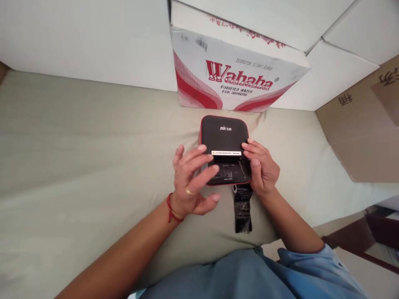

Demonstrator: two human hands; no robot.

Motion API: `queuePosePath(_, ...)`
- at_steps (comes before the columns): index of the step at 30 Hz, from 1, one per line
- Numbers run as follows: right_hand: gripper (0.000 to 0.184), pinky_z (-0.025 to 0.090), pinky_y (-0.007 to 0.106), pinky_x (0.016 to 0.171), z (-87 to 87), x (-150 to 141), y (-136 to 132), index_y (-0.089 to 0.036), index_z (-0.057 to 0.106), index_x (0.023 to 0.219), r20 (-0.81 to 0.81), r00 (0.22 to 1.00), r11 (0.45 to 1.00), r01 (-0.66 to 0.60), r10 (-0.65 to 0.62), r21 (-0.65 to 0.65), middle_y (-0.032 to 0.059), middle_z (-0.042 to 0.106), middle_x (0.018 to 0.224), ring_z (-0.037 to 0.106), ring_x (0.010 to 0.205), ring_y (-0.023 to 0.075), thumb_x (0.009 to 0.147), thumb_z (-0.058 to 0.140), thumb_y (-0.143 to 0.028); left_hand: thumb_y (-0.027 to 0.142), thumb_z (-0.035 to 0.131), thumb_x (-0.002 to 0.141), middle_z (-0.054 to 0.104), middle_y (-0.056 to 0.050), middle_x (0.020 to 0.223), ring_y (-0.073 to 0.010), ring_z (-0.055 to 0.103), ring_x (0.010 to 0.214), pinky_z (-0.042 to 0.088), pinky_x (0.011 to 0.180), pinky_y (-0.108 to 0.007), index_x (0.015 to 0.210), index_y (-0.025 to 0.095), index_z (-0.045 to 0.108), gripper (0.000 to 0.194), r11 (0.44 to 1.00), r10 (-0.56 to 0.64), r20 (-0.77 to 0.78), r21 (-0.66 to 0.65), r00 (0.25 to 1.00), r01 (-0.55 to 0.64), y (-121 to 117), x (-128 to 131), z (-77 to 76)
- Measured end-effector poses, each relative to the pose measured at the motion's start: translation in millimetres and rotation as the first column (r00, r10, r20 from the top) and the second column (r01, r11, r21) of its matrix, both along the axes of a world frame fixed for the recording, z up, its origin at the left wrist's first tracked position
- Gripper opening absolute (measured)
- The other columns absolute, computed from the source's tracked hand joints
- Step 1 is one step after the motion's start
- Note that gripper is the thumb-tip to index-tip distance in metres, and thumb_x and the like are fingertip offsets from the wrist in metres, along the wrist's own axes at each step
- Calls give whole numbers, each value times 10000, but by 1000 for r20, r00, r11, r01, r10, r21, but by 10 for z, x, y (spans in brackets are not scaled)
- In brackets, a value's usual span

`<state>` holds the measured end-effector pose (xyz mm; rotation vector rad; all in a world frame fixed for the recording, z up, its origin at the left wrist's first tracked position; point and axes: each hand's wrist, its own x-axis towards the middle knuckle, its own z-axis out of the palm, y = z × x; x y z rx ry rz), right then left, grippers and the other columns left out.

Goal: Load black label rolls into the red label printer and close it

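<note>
A black label printer (225, 139) with red sides sits on the cloth-covered surface in front of me, its lower front section open or see-through. My right hand (262, 164) grips the printer's right edge, fingers along the side and thumb at the lower corner. Over the printer's lower left part, my left hand (195, 180) has its fingers spread, with nothing held; whether a fingertip touches the casing I cannot tell. Just below the printer lies a black ribbon roll (242, 209), a pale core showing at its upper end.
A white and red water carton (240, 79) stands right behind the printer. White boxes (90, 41) line the back, and a brown cardboard box (361, 124) is at the right. Pale green cloth (77, 166) covers the surface. Dark furniture (364, 228) shows at lower right.
</note>
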<state>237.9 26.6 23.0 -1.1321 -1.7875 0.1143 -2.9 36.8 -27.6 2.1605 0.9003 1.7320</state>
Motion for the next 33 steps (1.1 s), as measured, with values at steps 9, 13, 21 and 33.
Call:
queuePosePath(9, 358, 643, 678, 1143, -108, 8, -5, -281, 806, 1127, 37, 995, 995, 90, -89, -31, 106, 894, 1198, 808, 1325, 342, 1125, 459, -367, 410, 325, 1159, 829, 38, 1410, -270, 624, 1570, 123, 1483, -640, 1372, 437, 773, 497, 982, -3, 65, -187, 998, 15, 159, -70, 113)
queuePosePath(13, 369, 644, 671, 1131, -52, 12, 4, -289, 813, 1103, 62, 995, 994, 83, -79, -72, 102, 894, 1182, 812, 1302, 345, 1122, 451, -360, 387, 355, 1167, 855, 45, 1302, -267, 620, 1570, 68, 1490, -677, 1238, 431, 825, 477, 970, 26, 126, -244, 992, 6, 136, -30, 156)
queuePosePath(21, 498, 624, 635, 1073, 84, -50, -168, -320, 749, 1467, 159, 987, 996, -51, 40, 70, 104, 870, 1273, 775, 1216, 349, 1160, 379, -450, 423, 680, 1064, 816, -5, 1389, -327, 590, 1584, 345, 1413, -685, 1242, 385, 815, 226, 898, -145, 275, -367, 951, 243, 215, -61, 148)
queuePosePath(33, 416, 648, 497, 1007, 94, -104, -304, -271, 799, 1428, 332, 939, 978, -151, 95, 147, 43, 913, 1133, 716, 1033, 277, 1086, 562, -275, 563, 859, 881, 177, 104, 1962, -286, 104, 1850, 191, 1520, -538, 1801, 569, 132, 1173, 488, -235, 673, -542, 701, 684, 299, -71, -15)
